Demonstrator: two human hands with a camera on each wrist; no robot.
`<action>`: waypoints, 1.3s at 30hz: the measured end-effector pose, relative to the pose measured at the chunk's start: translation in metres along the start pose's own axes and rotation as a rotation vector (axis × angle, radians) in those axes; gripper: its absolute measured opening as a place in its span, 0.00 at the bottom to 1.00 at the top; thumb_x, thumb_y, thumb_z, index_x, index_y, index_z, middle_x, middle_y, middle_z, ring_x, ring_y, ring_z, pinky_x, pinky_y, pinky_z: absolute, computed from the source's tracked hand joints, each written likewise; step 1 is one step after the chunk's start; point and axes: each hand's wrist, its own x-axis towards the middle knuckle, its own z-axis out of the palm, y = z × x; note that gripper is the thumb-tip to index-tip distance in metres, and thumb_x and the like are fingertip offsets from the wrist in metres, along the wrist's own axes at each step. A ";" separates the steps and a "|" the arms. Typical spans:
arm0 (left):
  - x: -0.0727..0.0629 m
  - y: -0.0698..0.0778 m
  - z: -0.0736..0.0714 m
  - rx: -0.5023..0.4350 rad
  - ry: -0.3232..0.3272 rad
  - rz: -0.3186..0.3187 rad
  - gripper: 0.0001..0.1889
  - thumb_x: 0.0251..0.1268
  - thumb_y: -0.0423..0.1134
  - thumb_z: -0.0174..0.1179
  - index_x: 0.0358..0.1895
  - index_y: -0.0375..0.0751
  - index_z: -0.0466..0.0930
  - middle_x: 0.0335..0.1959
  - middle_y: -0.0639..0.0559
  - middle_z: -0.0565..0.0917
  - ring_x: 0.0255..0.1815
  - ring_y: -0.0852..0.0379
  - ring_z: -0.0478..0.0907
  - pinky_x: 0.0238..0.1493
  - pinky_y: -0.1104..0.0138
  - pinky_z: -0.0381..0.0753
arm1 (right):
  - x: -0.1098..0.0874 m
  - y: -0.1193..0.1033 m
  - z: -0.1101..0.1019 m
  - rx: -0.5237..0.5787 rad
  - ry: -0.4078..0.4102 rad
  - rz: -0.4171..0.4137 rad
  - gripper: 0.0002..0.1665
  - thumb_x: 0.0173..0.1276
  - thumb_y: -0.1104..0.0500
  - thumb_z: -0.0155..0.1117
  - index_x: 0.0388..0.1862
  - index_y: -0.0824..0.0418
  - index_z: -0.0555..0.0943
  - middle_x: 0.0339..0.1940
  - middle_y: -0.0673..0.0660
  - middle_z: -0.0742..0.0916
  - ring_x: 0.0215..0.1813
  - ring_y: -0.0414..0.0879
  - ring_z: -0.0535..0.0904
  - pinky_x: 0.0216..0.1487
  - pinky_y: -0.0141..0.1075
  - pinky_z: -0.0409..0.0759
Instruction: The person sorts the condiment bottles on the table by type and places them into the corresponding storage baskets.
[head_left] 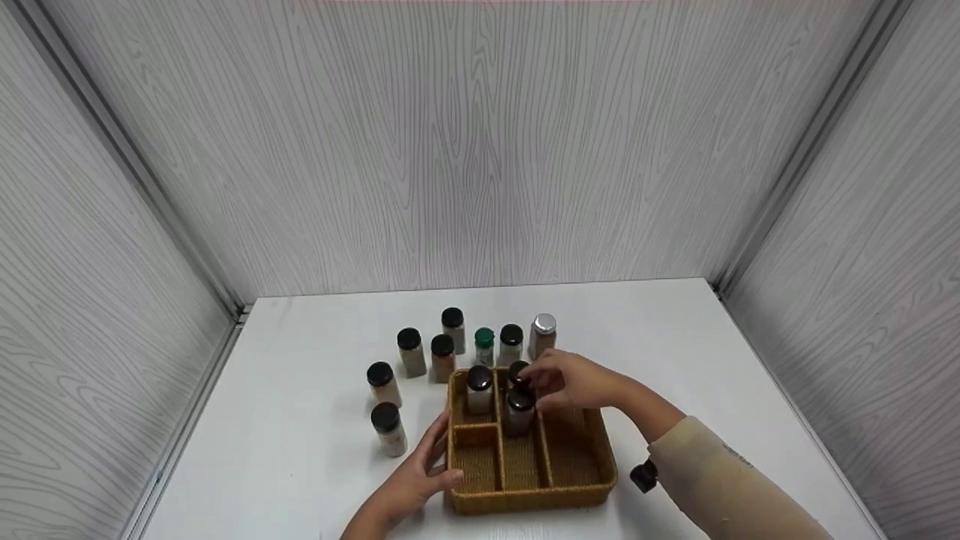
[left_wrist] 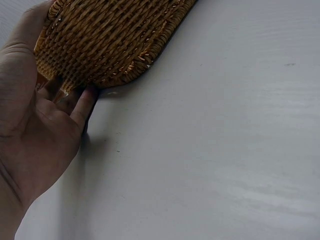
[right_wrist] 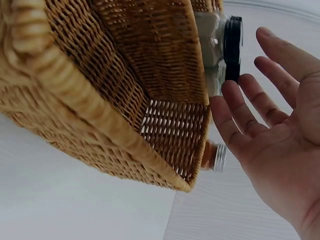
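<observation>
A brown wicker basket (head_left: 532,501) with several compartments sits near the front of the table. My left hand (head_left: 424,469) grips its left side, thumb at the rim; the left wrist view shows fingers against the woven wall (left_wrist: 115,42), some tucked out of sight. One black-lidded jar (head_left: 479,380) stands in the back left compartment. In the middle compartment stand two more, a front jar (head_left: 520,411) and a back jar (head_left: 517,370). My right hand (head_left: 574,381) is over these two, its fingers loosely spread beside a black lid (right_wrist: 232,47) in the right wrist view.
Behind the basket are a green-capped jar (head_left: 484,347), a silver-capped jar (head_left: 543,336) and a black-capped jar (head_left: 511,344). Several black-lidded jars, among them a front one (head_left: 389,430), stand left of it. Grey wood-grain panels (head_left: 480,150) enclose the table.
</observation>
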 end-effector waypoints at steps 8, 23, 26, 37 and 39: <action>0.000 0.001 -0.001 -0.003 0.006 -0.020 0.51 0.83 0.42 0.62 0.92 0.56 0.32 0.93 0.38 0.40 0.93 0.32 0.39 0.89 0.41 0.60 | 0.001 0.011 -0.015 0.152 0.021 0.035 0.38 0.69 0.57 0.81 0.75 0.60 0.79 0.68 0.64 0.82 0.70 0.62 0.81 0.73 0.60 0.84; 0.002 -0.003 -0.001 -0.005 0.001 -0.013 0.49 0.84 0.42 0.61 0.92 0.58 0.32 0.93 0.40 0.40 0.93 0.33 0.39 0.89 0.39 0.58 | 0.006 0.052 -0.049 0.266 0.293 0.152 0.41 0.72 0.53 0.78 0.81 0.53 0.74 0.81 0.62 0.74 0.85 0.67 0.69 0.82 0.65 0.73; 0.001 -0.003 -0.001 -0.015 0.000 -0.025 0.49 0.85 0.42 0.60 0.91 0.59 0.32 0.93 0.41 0.39 0.93 0.34 0.39 0.89 0.38 0.57 | 0.008 0.060 -0.052 0.305 0.342 0.188 0.45 0.73 0.51 0.78 0.84 0.53 0.70 0.84 0.61 0.72 0.86 0.66 0.66 0.81 0.67 0.72; 0.000 -0.002 0.000 0.012 -0.005 0.017 0.51 0.83 0.41 0.62 0.92 0.57 0.32 0.93 0.40 0.38 0.93 0.32 0.38 0.88 0.38 0.58 | 0.026 0.075 -0.039 0.429 0.460 0.364 0.60 0.74 0.49 0.77 0.93 0.47 0.49 0.91 0.64 0.58 0.89 0.68 0.59 0.84 0.68 0.67; 0.000 -0.002 0.000 0.011 -0.005 0.018 0.50 0.83 0.41 0.61 0.92 0.57 0.32 0.93 0.40 0.38 0.93 0.31 0.38 0.88 0.38 0.59 | 0.030 0.076 -0.035 0.436 0.461 0.399 0.61 0.74 0.48 0.76 0.93 0.47 0.46 0.92 0.65 0.57 0.89 0.69 0.58 0.85 0.67 0.66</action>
